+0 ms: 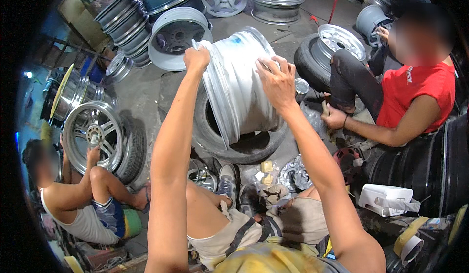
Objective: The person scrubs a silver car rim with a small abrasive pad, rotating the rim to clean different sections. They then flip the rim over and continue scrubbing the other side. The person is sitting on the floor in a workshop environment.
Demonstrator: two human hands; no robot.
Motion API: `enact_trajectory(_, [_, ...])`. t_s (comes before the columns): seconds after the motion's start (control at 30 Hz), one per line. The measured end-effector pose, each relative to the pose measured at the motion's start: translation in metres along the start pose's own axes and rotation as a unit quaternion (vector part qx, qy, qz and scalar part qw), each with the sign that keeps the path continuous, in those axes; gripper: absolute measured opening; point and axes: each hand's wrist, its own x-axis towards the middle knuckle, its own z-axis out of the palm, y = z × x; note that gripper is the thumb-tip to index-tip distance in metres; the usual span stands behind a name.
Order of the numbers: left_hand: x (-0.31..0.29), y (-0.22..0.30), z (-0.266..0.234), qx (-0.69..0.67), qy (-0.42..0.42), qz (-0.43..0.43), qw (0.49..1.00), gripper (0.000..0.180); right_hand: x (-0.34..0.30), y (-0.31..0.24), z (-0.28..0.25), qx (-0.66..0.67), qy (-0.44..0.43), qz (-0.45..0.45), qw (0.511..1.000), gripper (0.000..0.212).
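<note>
wheel rim (238, 85) sits between left hand (197, 58) and right hand (276, 81).

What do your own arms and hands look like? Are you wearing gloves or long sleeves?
No! My left arm and right arm are bare, with no sleeves showing. My left hand and right hand have no gloves. I see no watch, bracelet or clear markings.
</note>
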Motion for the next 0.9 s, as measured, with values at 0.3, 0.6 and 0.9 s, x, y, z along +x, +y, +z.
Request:
enact_trajectory(0.3, [-0.015,0.013,-0.002,-0.014,-0.016,0.0,1.0,0.044,-0.006,0.014,0.003,-0.041,-0.013,-0.046,0.998,0.029])
enact_trajectory(0.6, [-0.018,0.014,-0.002,-0.026,-0.006,0.003,1.0,0.041,-0.033,0.007,-0.008,-0.042,0.011,-0.003,0.999,0.025])
enact_trajectory(0.9, [-0.011,0.003,-0.004,-0.022,0.005,0.025,0.999,0.044,-0.049,0.001,-0.013,-0.025,-0.01,-0.002,1.0,0.026])
